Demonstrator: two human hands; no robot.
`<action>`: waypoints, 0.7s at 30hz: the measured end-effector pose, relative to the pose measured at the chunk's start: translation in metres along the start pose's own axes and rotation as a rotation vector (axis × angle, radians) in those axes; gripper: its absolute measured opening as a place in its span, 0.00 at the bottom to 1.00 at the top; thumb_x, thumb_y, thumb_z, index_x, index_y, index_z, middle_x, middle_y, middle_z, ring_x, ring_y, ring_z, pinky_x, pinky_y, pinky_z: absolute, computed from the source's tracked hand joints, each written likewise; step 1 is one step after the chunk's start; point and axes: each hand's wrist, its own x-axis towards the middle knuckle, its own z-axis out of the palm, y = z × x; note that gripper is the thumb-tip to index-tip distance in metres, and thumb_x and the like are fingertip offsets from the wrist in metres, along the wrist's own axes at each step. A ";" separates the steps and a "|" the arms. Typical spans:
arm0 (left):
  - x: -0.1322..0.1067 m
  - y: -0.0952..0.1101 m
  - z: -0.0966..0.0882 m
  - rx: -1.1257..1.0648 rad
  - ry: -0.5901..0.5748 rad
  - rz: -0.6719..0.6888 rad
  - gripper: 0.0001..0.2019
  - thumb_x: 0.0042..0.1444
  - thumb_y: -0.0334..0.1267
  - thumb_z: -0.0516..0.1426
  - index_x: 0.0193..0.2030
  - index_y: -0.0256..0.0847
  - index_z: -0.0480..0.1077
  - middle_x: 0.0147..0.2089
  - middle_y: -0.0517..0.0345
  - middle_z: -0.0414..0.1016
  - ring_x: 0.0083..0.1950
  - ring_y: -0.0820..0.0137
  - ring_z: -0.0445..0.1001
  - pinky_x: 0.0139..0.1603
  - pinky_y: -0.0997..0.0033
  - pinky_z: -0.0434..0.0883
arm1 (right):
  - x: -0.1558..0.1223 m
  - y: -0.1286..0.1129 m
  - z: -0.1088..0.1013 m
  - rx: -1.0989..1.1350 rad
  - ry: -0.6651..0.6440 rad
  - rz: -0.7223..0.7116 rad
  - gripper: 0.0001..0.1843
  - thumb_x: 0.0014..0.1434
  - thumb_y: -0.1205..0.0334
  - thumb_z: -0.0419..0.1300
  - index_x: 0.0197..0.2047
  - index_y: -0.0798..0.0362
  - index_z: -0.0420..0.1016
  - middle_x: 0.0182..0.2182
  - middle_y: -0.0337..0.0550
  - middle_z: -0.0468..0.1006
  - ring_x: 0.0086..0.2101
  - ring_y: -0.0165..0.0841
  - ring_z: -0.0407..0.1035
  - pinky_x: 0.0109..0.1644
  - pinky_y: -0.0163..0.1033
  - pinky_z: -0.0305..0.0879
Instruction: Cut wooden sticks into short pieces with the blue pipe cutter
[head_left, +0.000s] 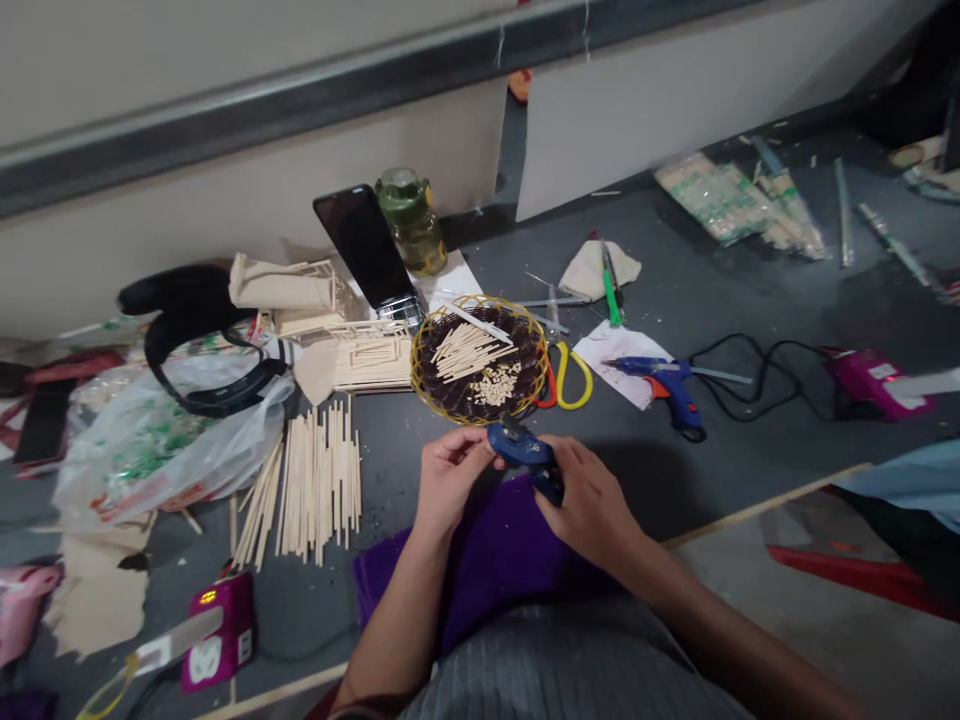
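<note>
My right hand (589,495) is closed around a blue plier-like cutter (523,449), held above the purple cloth (495,545) at the table's front edge. My left hand (452,475) pinches at the cutter's head, its thumb and fingers together; what lies between them is too small to make out. Just beyond both hands sits a dark woven basket with a yellow rim (427,392). In it are short wooden sticks (466,350) and a heap of tiny cut pieces (495,384). Longer wooden sticks (321,485) lie side by side to the left of my left hand.
Scissors (574,378) and a blue glue gun (667,385) lie right of the basket. A propped phone (361,245), green bottle (411,220) and small stick-built models (289,290) stand behind. Purple power boxes (219,632) sit at both sides; a plastic bag (165,450) is at left.
</note>
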 end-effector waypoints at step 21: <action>-0.009 0.014 -0.008 0.624 -0.069 0.451 0.07 0.58 0.31 0.57 0.30 0.38 0.76 0.26 0.59 0.75 0.27 0.75 0.71 0.29 0.79 0.67 | 0.001 -0.011 0.007 0.138 -0.065 0.020 0.23 0.53 0.70 0.56 0.53 0.56 0.64 0.45 0.56 0.75 0.45 0.47 0.70 0.50 0.53 0.68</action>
